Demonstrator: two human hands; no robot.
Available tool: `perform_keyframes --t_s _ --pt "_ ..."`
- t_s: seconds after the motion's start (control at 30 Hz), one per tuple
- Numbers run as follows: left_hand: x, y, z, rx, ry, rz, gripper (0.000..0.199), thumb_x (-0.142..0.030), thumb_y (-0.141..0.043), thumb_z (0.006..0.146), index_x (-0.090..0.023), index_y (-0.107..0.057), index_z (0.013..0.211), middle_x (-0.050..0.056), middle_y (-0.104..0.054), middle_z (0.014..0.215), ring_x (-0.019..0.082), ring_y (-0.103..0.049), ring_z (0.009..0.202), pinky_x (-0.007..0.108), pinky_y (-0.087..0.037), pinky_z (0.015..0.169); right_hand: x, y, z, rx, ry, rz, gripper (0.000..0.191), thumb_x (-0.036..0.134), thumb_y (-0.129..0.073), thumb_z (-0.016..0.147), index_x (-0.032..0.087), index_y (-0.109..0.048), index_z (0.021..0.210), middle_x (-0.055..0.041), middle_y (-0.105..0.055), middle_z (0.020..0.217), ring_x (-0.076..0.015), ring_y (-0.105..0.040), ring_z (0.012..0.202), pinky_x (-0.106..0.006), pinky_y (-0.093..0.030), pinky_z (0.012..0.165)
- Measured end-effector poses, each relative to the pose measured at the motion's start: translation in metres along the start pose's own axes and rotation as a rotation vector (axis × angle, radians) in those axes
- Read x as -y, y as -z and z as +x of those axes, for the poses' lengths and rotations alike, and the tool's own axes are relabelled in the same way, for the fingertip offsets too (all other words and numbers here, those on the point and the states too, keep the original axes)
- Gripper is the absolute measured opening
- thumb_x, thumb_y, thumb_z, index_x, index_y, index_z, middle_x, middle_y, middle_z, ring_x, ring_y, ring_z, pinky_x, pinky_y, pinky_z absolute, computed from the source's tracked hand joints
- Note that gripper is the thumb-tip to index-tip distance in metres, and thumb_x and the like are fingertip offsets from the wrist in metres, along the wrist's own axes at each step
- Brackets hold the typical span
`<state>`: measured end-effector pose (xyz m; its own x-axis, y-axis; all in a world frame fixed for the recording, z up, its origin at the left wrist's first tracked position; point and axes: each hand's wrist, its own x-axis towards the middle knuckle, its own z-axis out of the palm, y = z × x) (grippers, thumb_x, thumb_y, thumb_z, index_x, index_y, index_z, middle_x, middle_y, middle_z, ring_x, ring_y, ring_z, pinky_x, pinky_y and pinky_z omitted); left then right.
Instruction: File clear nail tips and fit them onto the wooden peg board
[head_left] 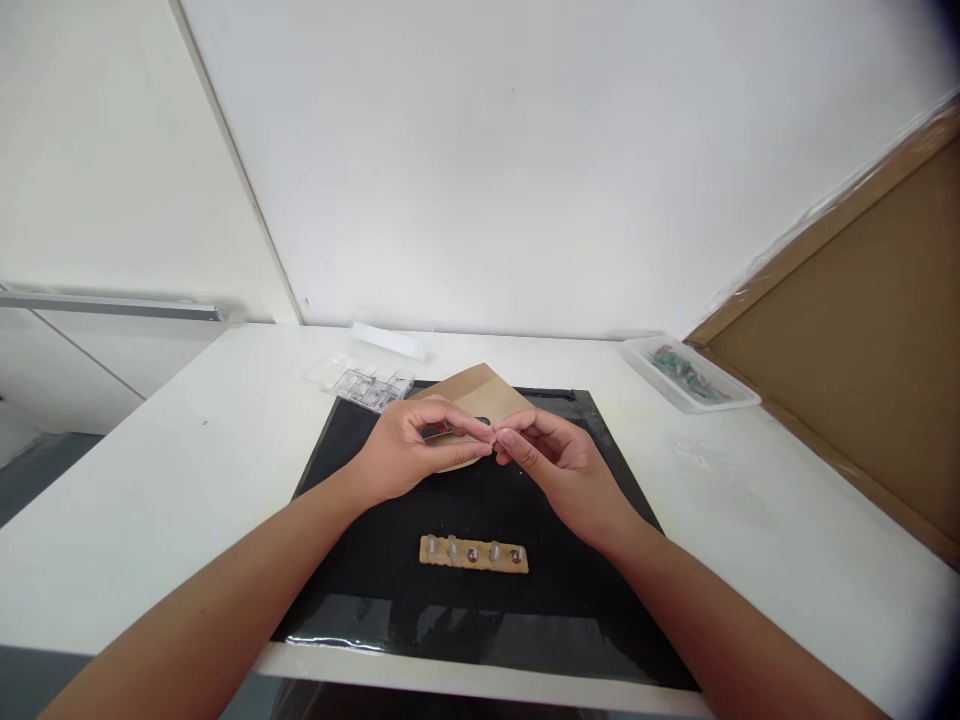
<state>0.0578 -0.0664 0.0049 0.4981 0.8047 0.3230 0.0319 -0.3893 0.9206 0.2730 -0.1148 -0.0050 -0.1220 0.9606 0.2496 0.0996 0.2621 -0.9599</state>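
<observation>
My left hand and my right hand meet fingertip to fingertip above a black mat. Both are closed in a pinch. Whatever lies between the fingertips is too small or too hidden to make out. Beneath and behind the hands is a brown paper sheet, with a dark and red item partly covered by the left fingers. Nearer to me on the mat rests a tan corrugated strip bearing several small clear and shiny round pieces.
At the back left stand a clear plastic tray with dark thin parts and a white box or lid. A translucent tub of green and red pieces sits at the back right, beside a cardboard panel. A white wall closes off the back.
</observation>
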Motion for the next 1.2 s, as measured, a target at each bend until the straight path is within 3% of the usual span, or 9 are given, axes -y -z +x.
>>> perform_keyframes --t_s 0.3,0.77,1.2 --pt "-0.0002 -0.0007 -0.0004 -0.017 -0.009 -0.019 0.016 -0.034 -0.085 0.085 -0.023 -0.085 0.096 0.007 -0.081 0.098 0.019 -0.075 0.092 0.032 -0.06 0.086 0.0012 -0.0003 0.0007 -0.023 -0.03 0.039 0.03 0.052 -0.079 0.089 0.022 -0.074 0.092 -0.0018 -0.073 0.084 -0.0159 -0.068 0.075 -0.031 -0.059 0.076" --pt "0.0003 -0.0004 0.0009 0.016 0.003 -0.079 0.014 -0.034 -0.084 0.086 -0.024 -0.086 0.096 0.007 -0.081 0.098 0.019 -0.074 0.09 0.028 -0.059 0.076 -0.0016 0.0003 -0.003 -0.056 0.096 -0.042 0.021 0.043 -0.078 0.092 0.024 -0.074 0.099 -0.0018 -0.073 0.084 -0.018 -0.071 0.076 -0.033 -0.06 0.075" --pt "0.0004 0.0002 0.0025 0.121 0.061 -0.215 0.01 -0.029 -0.082 0.089 -0.023 -0.085 0.096 0.007 -0.08 0.101 0.018 -0.073 0.095 0.029 -0.059 0.088 0.0015 0.0015 -0.0038 -0.105 0.303 -0.215 0.007 0.033 -0.075 0.096 0.027 -0.076 0.095 -0.0026 -0.074 0.088 -0.0194 -0.067 0.08 -0.035 -0.055 0.072"
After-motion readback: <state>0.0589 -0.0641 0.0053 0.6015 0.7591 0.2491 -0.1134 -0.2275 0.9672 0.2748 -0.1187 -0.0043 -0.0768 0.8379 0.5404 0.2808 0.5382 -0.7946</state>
